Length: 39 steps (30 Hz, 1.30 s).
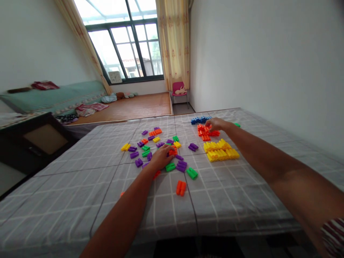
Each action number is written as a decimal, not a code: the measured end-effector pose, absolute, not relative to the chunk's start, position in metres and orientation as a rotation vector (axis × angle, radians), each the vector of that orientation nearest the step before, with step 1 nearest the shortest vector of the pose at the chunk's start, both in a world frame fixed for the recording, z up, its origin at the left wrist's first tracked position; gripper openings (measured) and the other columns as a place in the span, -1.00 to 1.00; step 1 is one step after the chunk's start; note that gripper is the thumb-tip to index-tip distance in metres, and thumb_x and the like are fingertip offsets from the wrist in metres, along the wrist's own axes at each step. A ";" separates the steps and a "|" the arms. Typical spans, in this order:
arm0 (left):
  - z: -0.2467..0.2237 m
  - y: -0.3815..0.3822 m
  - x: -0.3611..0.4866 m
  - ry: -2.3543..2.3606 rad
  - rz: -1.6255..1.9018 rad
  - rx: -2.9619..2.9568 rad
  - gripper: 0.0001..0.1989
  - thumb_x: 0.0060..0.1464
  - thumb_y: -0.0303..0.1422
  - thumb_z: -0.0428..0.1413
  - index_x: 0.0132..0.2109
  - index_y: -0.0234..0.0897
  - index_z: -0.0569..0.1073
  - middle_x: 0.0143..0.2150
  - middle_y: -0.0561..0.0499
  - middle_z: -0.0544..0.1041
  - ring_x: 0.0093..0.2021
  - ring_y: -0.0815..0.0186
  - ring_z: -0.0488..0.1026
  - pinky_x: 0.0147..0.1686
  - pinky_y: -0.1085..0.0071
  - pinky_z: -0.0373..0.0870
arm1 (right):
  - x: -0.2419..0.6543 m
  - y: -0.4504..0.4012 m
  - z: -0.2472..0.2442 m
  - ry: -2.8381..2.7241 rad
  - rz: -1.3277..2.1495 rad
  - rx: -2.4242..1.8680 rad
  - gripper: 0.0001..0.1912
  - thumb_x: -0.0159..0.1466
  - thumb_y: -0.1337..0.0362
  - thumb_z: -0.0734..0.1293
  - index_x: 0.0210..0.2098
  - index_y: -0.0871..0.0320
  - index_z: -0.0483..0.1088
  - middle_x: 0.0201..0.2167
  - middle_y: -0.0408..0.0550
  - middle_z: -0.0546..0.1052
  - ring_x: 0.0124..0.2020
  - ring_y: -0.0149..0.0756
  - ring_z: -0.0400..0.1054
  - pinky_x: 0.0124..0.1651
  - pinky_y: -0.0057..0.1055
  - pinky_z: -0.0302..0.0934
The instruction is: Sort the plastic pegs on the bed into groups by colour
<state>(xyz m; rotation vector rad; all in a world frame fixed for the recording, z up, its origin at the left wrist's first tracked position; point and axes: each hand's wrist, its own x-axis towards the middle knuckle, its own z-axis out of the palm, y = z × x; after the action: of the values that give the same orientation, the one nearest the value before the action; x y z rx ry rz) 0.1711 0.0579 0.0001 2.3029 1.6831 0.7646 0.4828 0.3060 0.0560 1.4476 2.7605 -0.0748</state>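
Dozens of twin-tube plastic blocks (146, 153) in purple, green, yellow and orange lie scattered on your grey checked cloth (228, 197), apparently still ungrouped. Your left hand (162, 157) reaches among them, fingers curled over an orange block (173, 152); I can't tell whether you grip it. Rightward, a purple block (193, 147) sits apart. Then come three seemingly gathered colours: blue cluster (200, 120), orange cluster (206, 134), yellow cluster (220, 151). Your right hand (216, 124), partly curled, is at the orange one, its hold unclear. Beyond your right wrist lies a green block (237, 125).
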 end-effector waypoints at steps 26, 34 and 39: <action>0.061 0.028 0.057 2.251 0.953 1.996 -0.74 0.07 -0.39 0.05 -0.14 -0.22 0.58 -0.17 -0.04 0.62 -0.18 0.20 0.54 -0.09 0.32 0.41 | 0.329 0.145 0.050 2.967 -0.060 0.979 -0.73 0.26 0.26 0.26 -0.09 0.03 0.51 -0.11 -0.06 0.59 -0.11 -0.20 0.45 -0.21 -0.42 0.22; 0.011 0.023 -0.016 2.190 1.501 1.309 -0.70 -0.13 -0.45 0.06 -0.23 -0.31 0.59 -0.29 -0.03 0.63 -0.24 0.26 0.54 -0.20 0.40 0.45 | 0.270 0.136 0.052 3.035 -0.099 0.985 -0.76 0.26 0.25 0.26 -0.13 0.03 0.52 -0.17 -0.10 0.60 -0.19 -0.25 0.45 -0.26 -0.45 0.19; 0.029 0.048 -0.021 1.946 1.781 1.158 -0.70 -0.15 -0.47 0.04 -0.24 -0.37 0.57 -0.29 -0.06 0.61 -0.30 0.32 0.53 -0.27 0.42 0.45 | 0.229 0.097 0.058 3.235 -0.245 0.670 -0.78 0.25 0.30 0.26 -0.18 0.10 0.53 -0.25 -0.09 0.60 -0.26 -0.31 0.44 -0.22 -0.47 0.19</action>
<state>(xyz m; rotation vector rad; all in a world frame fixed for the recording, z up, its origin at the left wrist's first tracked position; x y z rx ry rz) -0.0210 0.0479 0.0286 1.1575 1.9460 1.7814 0.2287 0.0971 0.0581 0.6700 3.2348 -0.2447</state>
